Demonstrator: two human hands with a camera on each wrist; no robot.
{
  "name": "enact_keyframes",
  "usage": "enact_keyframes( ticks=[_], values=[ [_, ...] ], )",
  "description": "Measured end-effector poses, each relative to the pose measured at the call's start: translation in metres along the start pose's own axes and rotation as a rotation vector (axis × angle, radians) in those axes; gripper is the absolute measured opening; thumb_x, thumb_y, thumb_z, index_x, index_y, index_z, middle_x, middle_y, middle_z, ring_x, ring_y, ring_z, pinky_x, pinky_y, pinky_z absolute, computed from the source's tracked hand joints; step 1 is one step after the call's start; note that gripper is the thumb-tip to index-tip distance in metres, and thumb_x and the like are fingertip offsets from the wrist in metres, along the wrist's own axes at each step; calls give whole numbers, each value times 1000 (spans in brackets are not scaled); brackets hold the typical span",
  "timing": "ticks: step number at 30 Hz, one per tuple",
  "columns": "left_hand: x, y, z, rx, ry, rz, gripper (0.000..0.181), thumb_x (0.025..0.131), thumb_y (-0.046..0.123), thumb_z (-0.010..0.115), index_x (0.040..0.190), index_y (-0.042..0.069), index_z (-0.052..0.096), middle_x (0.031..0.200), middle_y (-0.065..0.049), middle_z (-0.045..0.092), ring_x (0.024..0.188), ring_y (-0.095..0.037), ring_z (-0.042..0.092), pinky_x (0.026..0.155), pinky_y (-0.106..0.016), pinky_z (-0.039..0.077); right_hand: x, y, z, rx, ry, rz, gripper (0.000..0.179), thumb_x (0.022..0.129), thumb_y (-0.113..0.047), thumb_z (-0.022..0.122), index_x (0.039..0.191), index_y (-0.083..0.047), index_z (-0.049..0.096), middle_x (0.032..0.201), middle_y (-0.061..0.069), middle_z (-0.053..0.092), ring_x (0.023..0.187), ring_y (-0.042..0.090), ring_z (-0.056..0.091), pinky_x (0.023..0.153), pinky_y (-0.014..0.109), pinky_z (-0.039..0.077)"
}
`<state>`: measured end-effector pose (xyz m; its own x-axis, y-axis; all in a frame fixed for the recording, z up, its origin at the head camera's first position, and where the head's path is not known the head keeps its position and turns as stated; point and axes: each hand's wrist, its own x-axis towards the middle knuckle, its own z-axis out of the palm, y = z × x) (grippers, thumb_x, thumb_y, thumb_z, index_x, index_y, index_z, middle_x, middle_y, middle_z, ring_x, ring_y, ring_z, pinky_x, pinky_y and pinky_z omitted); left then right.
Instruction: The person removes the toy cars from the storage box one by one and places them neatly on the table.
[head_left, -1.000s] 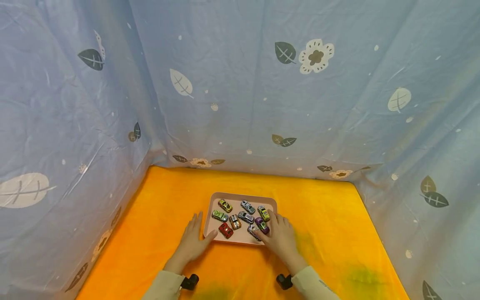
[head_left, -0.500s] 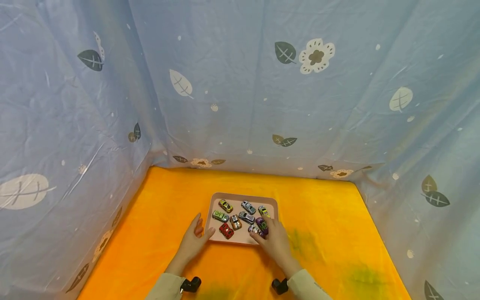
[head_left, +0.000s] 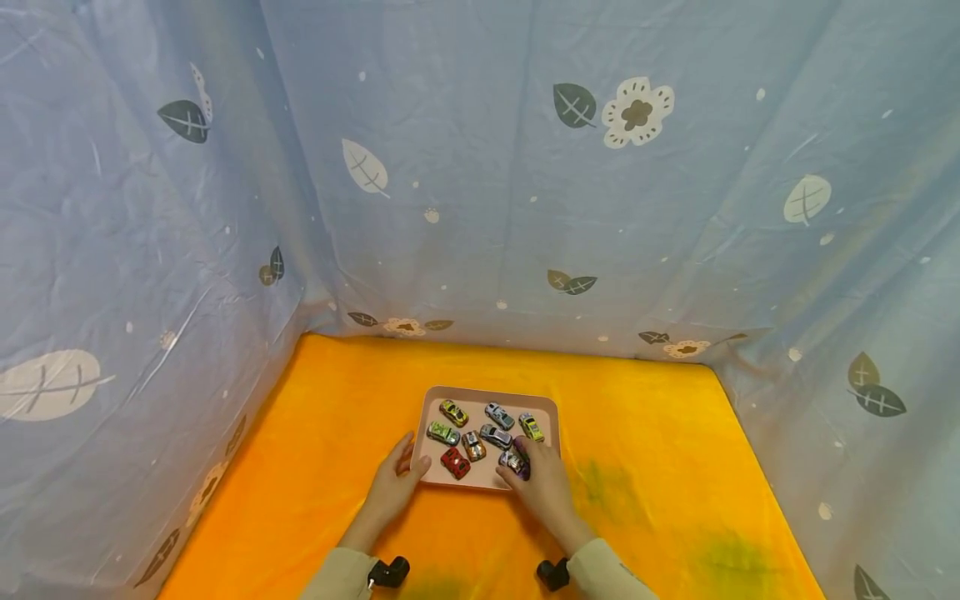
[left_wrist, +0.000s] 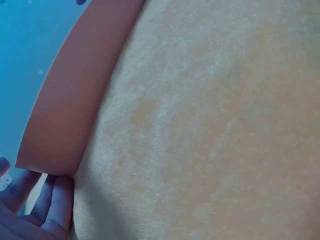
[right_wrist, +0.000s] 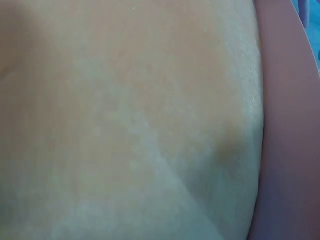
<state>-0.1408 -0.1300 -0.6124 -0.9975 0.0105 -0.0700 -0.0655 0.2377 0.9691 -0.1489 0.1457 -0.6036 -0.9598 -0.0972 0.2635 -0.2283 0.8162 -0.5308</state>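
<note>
A shallow pink tray [head_left: 480, 479] holds several small toy cars. My left hand [head_left: 393, 483] is at its left front corner, gripping the rim with the thumb over the edge. In the left wrist view, fingers [left_wrist: 61, 202] touch the outside of the tray wall [left_wrist: 75, 100]. My right hand [head_left: 546, 483] reaches over the right front rim, thumb and fingers curled around a silver-and-purple toy car [head_left: 513, 462]. A purple car [head_left: 521, 447] beside it is mostly hidden by the fingers. The right wrist view shows only tray wall [right_wrist: 290, 125] and cloth.
A red car [head_left: 455, 462], an orange-and-white car [head_left: 473, 446], a grey car [head_left: 497, 436] and green and yellow ones lie apart in the tray. It stands on a yellow-orange cloth [head_left: 645, 450]. Blue patterned curtains [head_left: 480, 167] enclose the back and sides.
My right hand has shifted left and closed in around the silver-and-purple car, uncovering the yellow car behind. The left hand's fingers have bent from straight to curled at the tray's corner.
</note>
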Motion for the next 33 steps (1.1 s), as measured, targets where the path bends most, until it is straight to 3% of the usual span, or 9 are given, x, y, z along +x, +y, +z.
enact_keyframes(
  ticks=[8,14,25,33],
  values=[
    [2,-5,0,10,22,22,53,101,18,54,149,5,37,141,-25,45,121,-41,51,97,-49,47,1,-2,5,0,-11,97,55,79,-40,79,122,-10,64,109,6,67,91,22,54,78,40,49],
    [1,-12,-2,-49,-1,49,47,101,2,46,148,3,38,142,-24,45,126,-39,47,101,-48,42,2,-1,8,-10,-34,146,52,78,-42,80,119,-12,67,97,0,67,85,19,52,73,36,46],
    [1,-21,-4,-53,-35,42,47,103,10,47,149,11,40,148,-14,41,136,-34,36,109,-50,32,2,3,11,-22,-29,146,36,77,-32,81,108,-15,73,92,0,65,83,19,54,73,38,47],
    [-2,-22,-2,-76,-15,-10,45,103,16,48,148,21,43,147,-7,44,135,-28,38,108,-48,35,2,3,13,-23,-12,140,32,78,-32,80,107,-19,74,92,-2,64,84,18,54,75,38,46]
  ],
)
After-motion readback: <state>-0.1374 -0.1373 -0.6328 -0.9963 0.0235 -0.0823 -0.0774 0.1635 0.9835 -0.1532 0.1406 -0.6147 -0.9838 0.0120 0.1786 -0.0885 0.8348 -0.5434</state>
